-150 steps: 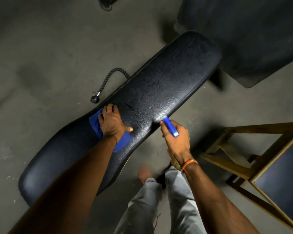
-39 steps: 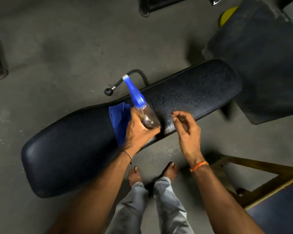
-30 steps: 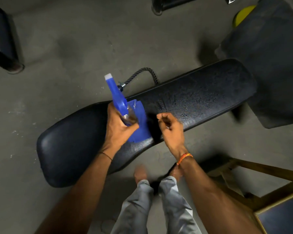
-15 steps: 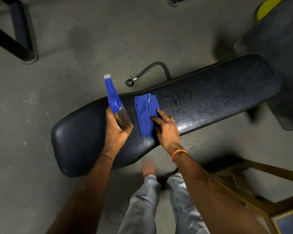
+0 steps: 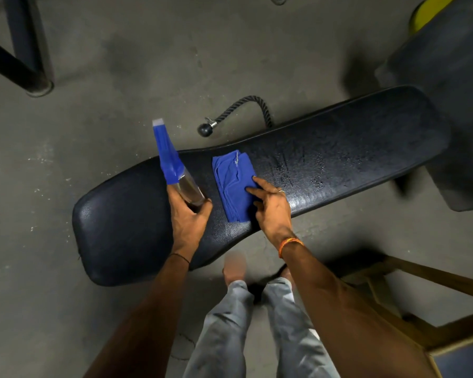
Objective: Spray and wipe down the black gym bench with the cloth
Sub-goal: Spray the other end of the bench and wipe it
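The long black gym bench (image 5: pixel 352 148) runs from lower left to upper right, its right half speckled with spray droplets. A folded blue cloth (image 5: pixel 231 181) lies on its middle. My right hand (image 5: pixel 270 208) rests on the cloth's right edge, fingers spread and pressing on it. My left hand (image 5: pixel 187 219) grips a clear spray bottle (image 5: pixel 172 165) with a blue head; the nozzle points up and away over the bench's far edge.
A black rope handle (image 5: pixel 238 110) with a ball end lies on the concrete floor behind the bench. A dark metal frame leg (image 5: pixel 25 50) stands at top left. A dark mat (image 5: pixel 448 77) lies at right, a wooden frame (image 5: pixel 420 309) at bottom right. My bare feet stand in front of the bench.
The bottle went from my right hand to my left, and the left hand left the cloth. My right hand then came down onto the cloth's right edge and has stayed there.
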